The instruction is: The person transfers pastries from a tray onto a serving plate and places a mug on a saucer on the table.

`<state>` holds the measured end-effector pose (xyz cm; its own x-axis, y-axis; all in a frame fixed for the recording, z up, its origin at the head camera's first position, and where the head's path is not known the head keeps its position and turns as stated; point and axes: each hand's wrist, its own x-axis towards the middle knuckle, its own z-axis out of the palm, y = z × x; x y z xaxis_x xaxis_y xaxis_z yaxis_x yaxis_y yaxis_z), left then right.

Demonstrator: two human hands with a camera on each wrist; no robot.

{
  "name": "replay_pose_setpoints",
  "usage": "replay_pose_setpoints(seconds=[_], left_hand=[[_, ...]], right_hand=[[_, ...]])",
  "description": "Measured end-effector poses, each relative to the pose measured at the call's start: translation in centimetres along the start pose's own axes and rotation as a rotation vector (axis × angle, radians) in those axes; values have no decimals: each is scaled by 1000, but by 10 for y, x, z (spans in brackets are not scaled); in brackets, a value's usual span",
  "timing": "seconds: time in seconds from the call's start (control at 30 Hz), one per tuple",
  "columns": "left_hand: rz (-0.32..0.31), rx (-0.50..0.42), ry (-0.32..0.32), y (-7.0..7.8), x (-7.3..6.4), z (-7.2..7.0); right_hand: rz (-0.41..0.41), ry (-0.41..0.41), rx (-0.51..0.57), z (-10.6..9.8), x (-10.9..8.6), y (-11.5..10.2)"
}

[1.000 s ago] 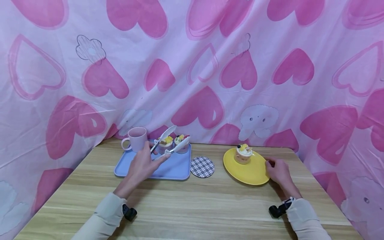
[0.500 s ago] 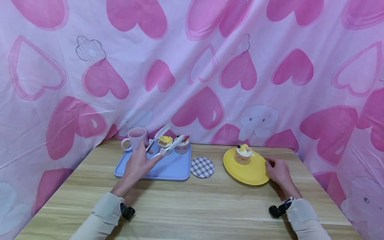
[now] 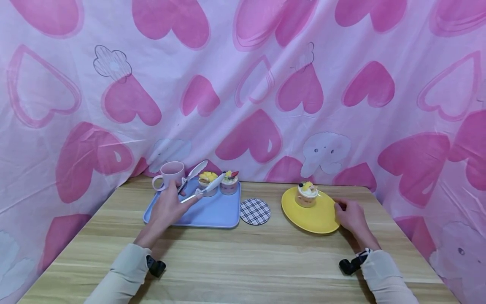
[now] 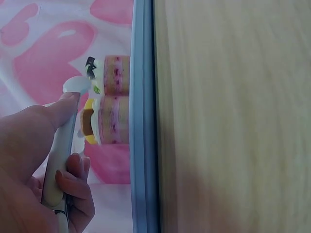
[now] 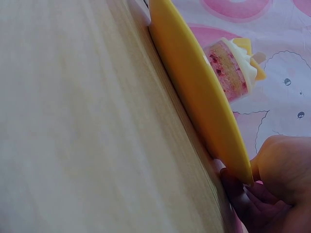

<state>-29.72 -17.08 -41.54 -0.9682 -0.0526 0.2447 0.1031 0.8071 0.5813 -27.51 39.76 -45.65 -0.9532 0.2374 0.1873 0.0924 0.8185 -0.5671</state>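
My left hand (image 3: 166, 207) holds a pair of tongs (image 3: 215, 183) with white tips, spread apart above the blue tray (image 3: 218, 218). Two dessert cups stand on that tray: a yellow-topped cake cup (image 3: 207, 177), partly behind the tongs, and a cake cup with a bit of red (image 3: 229, 188) to its right. In the left wrist view, thumb and fingers are wrapped round the tongs' handle (image 4: 59, 160). My right hand (image 3: 352, 217) pinches the right rim of a yellow plate (image 3: 313, 223). On the plate's back left stands another cake cup (image 3: 306, 198), with cream and fruit.
A pink mug (image 3: 172, 172) stands at the tray's back left, its handle pointing left. Between tray and plate lies a round checked coaster (image 3: 255, 212). A pink heart-patterned cloth (image 3: 243, 93) hangs behind the wooden table (image 3: 243, 261).
My left hand has drawn back to the left with the tongs, uncovering more of the two cups on the tray. The right hand, plate and its cup have stayed put.
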Motion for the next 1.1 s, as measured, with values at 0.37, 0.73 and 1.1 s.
replay_pose_setpoints(seconds=[0.37, 0.73, 1.1], left_hand=[[36, 24, 0, -9, 1, -6], [24, 21, -37, -12, 2, -9], [15, 5, -116, -15, 4, -15]], right_hand=[[-21, 26, -9, 1, 1, 1], [-14, 17, -5, 0, 1, 1], [-15, 9, 5, 0, -1, -1]])
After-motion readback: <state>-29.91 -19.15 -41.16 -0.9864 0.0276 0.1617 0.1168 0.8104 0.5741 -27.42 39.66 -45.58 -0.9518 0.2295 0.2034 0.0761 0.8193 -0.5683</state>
